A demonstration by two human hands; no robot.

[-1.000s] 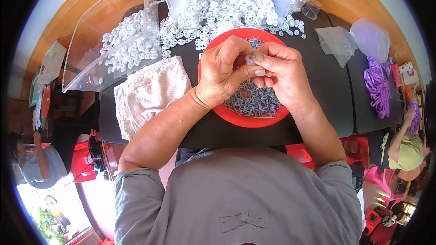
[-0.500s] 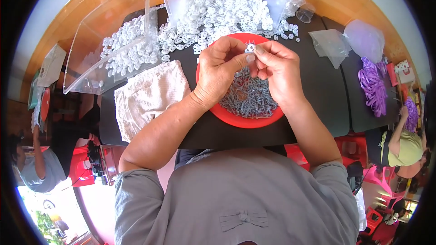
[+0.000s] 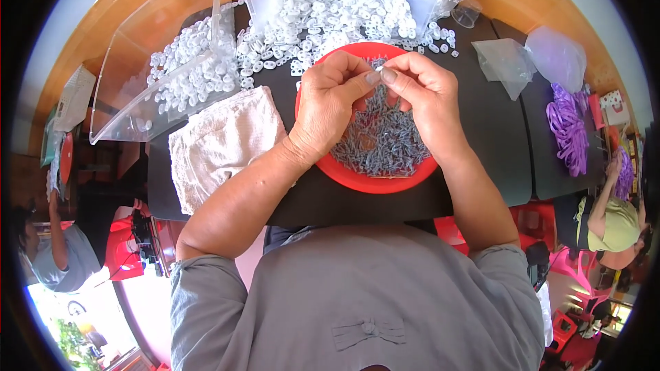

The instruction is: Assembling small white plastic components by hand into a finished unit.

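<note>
My left hand and my right hand meet thumb to thumb over a red basin. Their fingertips pinch a small white plastic piece, mostly covered by the thumbs. Inside the basin lies a heap of small, slender blue-grey pieces, too fine to name exactly. Beyond it, a large pile of small white oval pieces with holes spills out of a clear plastic bin onto the dark table.
A tipped clear bin with more white ovals stands at left, behind a folded cream cloth. To the right are plastic bags and a purple strap bundle. Other people sit at both sides.
The white piece, more exposed before with its hole showing, is now largely covered by my thumbs. My right hand has turned slightly, and the view has shifted a little.
</note>
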